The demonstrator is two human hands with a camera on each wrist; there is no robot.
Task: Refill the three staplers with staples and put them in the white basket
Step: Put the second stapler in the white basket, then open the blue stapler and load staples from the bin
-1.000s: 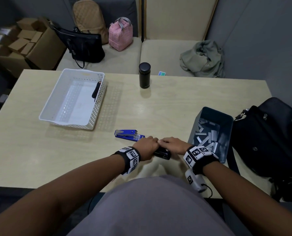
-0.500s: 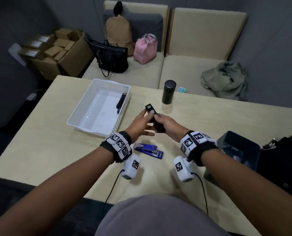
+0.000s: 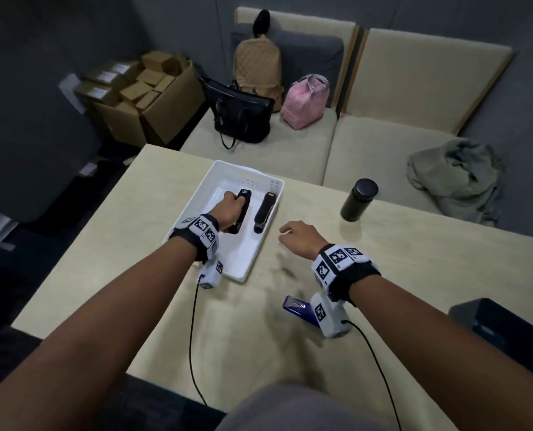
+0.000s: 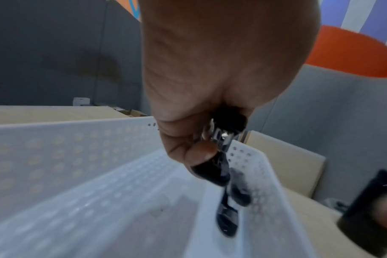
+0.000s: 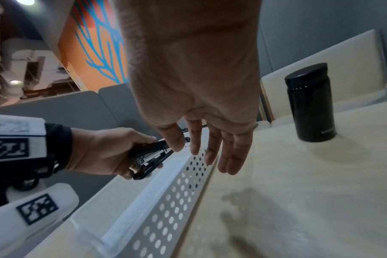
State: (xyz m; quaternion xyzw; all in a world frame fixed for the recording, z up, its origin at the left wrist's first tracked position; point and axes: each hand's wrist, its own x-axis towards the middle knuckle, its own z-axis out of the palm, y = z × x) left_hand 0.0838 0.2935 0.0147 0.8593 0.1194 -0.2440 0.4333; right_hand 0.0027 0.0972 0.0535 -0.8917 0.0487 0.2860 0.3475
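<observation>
My left hand [image 3: 228, 213] grips a black stapler [image 3: 243, 209] low inside the white basket [image 3: 209, 181]; the left wrist view shows the fingers curled round that black stapler [image 4: 212, 172] above the basket floor [image 4: 99, 209]. Another black stapler [image 3: 263, 213] lies along the basket's right wall. My right hand [image 3: 296, 236] hovers over the table just right of the basket, fingers loosely hanging [image 5: 210, 150], holding nothing. A blue stapler [image 3: 296, 307] lies on the table near my right wrist, partly hidden by the wrist camera.
A black flask [image 3: 358, 199] stands on the table [image 3: 414, 244] right of the basket. The dark staple bin [image 3: 501, 325] sits at the right edge. Bags [image 3: 243, 113] and a green cloth [image 3: 452, 178] lie on the bench behind; cardboard boxes [image 3: 140, 88] stand at left.
Both hands lifted the black stapler from the near table edge; the left hand then carried it alone into the basket, and the right hand let go and drew back.
</observation>
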